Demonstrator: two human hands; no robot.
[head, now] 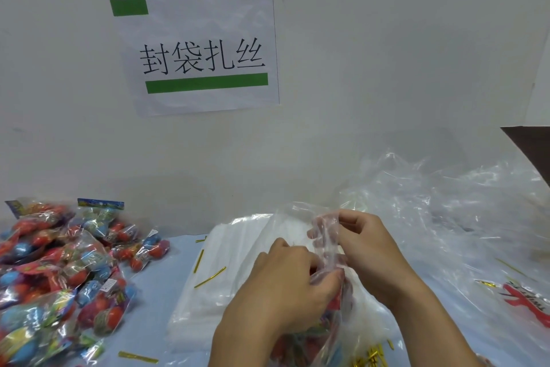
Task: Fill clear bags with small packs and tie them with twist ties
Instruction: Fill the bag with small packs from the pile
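Clear bag (pixel 329 247) neck pinched by both hands (pixel 321 259); wall sign (pixel 196 52) reads "封袋扎丝".

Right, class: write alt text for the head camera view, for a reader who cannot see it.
Both hands, left hand and right hand, gather the neck of a clear bag holding colourful packs. A pile of packs lies to the left, gold twist ties on flat bags, a printed sign on the wall.

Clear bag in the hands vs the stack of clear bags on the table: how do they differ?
The clear bag is gathered at its neck, gripped by the left hand and right hand; the stack of clear bags lies flat, untouched. The held one contains colourful packs; the stack looks empty. Both are transparent plastic.
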